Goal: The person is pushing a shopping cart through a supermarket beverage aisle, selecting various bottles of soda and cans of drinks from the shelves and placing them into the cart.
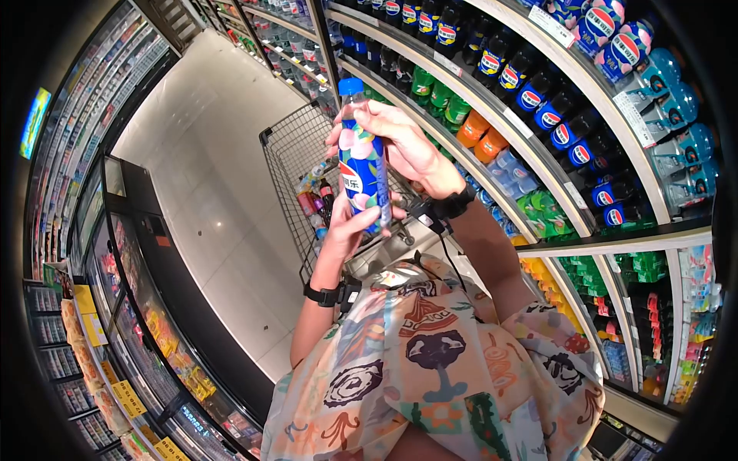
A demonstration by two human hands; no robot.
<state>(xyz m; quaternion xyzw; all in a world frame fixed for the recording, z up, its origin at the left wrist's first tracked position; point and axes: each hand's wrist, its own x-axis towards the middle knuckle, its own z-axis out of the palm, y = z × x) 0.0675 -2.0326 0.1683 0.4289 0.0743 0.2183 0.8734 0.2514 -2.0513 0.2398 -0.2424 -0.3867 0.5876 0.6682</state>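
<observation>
A blue Pepsi bottle (pixel 352 165) with pink blossoms on its label and a blue cap is held up in front of me, nearly upright. My right hand (pixel 400 142) grips its upper part near the neck, fingers closed around it. Lower down, my left hand (pixel 354 230) is wrapped about the base. Behind the bottle stands a wire shopping cart (pixel 286 146). Drink bottles and packages (pixel 317 201) lie inside it, partly hidden by my hands and the bottle.
Shelves (pixel 492 104) of soft drinks rise close on the right, with dark Pepsi bottles (pixel 547 119) in rows. On the left runs a long display case (pixel 146 284) with packaged goods. Pale tiled floor (pixel 207 169) stretches between them.
</observation>
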